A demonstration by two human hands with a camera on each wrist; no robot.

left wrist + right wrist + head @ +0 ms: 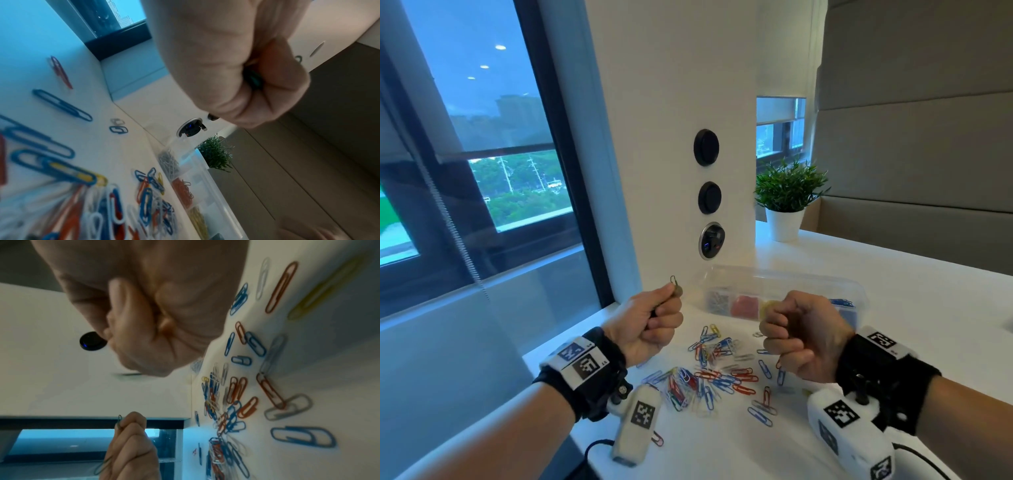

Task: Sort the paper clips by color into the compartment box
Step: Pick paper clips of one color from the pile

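Left hand (645, 325): raised above the white counter (893, 308) at centre left of the head view, fingers curled, thumb and forefinger pinching a dark green wire paper clip (674, 281) whose loop projects above the fingertips. The left wrist view shows a teal-green object (255, 81) enclosed in the curled fingers; the right wrist view shows clip wire above and below this hand.

Right hand (803, 337): raised at centre right of the head view, fingers clenched into a fist. Whether it holds anything cannot be told; no clip is visible in it in the head or right wrist view.

Loose coloured paper clips (719, 373): blue, red, white and yellow, scattered on the counter in the lower centre of the head view, between and below the two hands.

Clear plastic compartment box (784, 287): stands on the counter beyond the hands, centre of the head view, near the white column (671, 137). Compartments in view hold silver, red and yellow clips from left to right; blue clips show at the right end, partly hidden by the right hand.

Green potted plant in a white pot (787, 198): on the counter, upper right of centre, behind the box.
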